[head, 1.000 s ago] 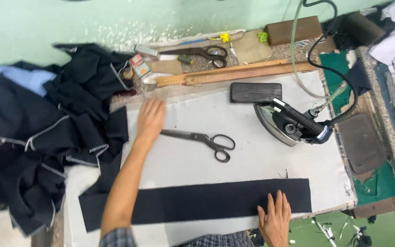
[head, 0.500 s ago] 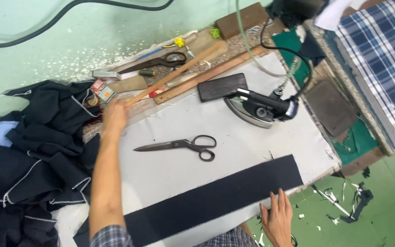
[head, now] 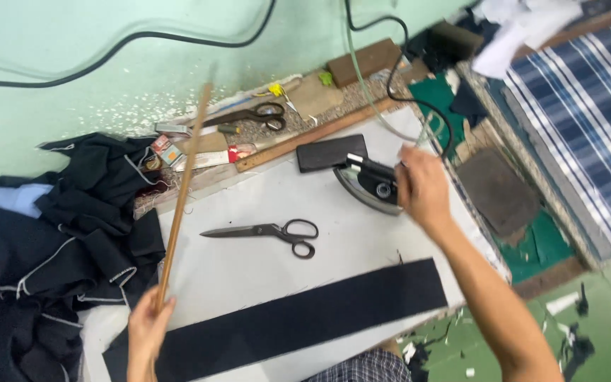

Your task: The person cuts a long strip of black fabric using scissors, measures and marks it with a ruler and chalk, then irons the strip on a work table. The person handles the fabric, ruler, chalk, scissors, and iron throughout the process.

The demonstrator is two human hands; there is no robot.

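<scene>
Pale green wall is standing behind the counter [head: 263, 269], which is covered with white cloth, and a heap of dark garments [head: 58, 247] is lying beside the left hand. The left hand [head: 148, 331] is closing around the lower end of a long wooden stick [head: 182, 191]; the fingers are wrapped on it. The stick is running with its long axis from this hand up and away toward the wall, and its far tip is pointing above the counter's back edge. The right hand [head: 422, 189] is reaching to the black iron [head: 365, 185] and is touching its handle; how far it is closed I cannot tell, because the back of the hand is covering the fingers. Between the two hands a long dark fabric strip [head: 284, 322] is lying flat, its length going across from the left hand side to under the right forearm. Black scissors [head: 270, 232] are resting just beyond the strip. It seems to me the person is gathering tools for measuring and pressing the strip; the next move is asking for laying the stick along the strip's length.
</scene>
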